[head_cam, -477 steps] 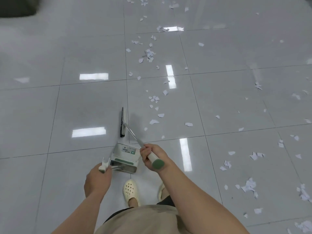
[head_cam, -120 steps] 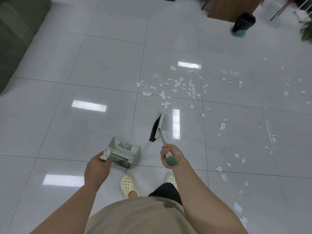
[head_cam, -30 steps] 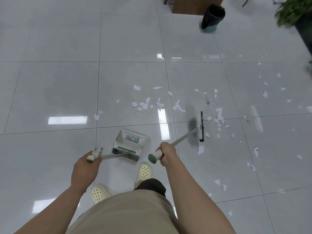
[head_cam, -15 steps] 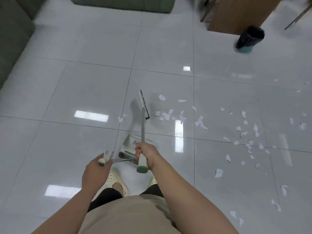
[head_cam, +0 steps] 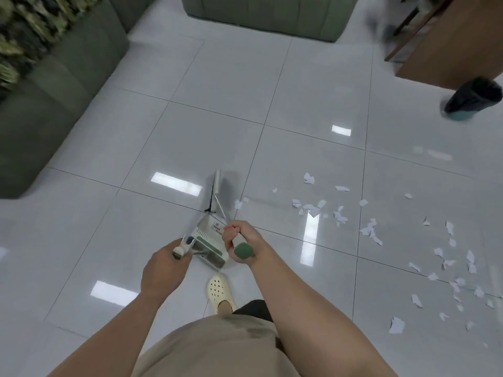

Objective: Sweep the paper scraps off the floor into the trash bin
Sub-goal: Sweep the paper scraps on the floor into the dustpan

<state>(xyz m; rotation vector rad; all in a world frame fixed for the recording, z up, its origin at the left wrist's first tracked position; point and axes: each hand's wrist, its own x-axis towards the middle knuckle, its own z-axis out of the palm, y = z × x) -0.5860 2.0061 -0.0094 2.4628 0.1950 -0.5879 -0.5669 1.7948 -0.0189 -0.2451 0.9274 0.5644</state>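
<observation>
My right hand grips the green-capped handle of a broom, whose head stands on the floor just ahead of the dustpan. My left hand grips the dustpan's handle; the white and green dustpan hangs low between my hands. White paper scraps lie scattered over the tiles to the right, with one scrap close beside the broom head. The black-bagged trash bin stands far right.
A green sofa runs along the left and another green sofa piece sits at the top. A wooden cabinet stands at the top right behind the bin. My cream clog is below the dustpan.
The broom swung from the right side of the scraps over to the left, and its head now sits left of them. The view has turned left, showing the sofas.
</observation>
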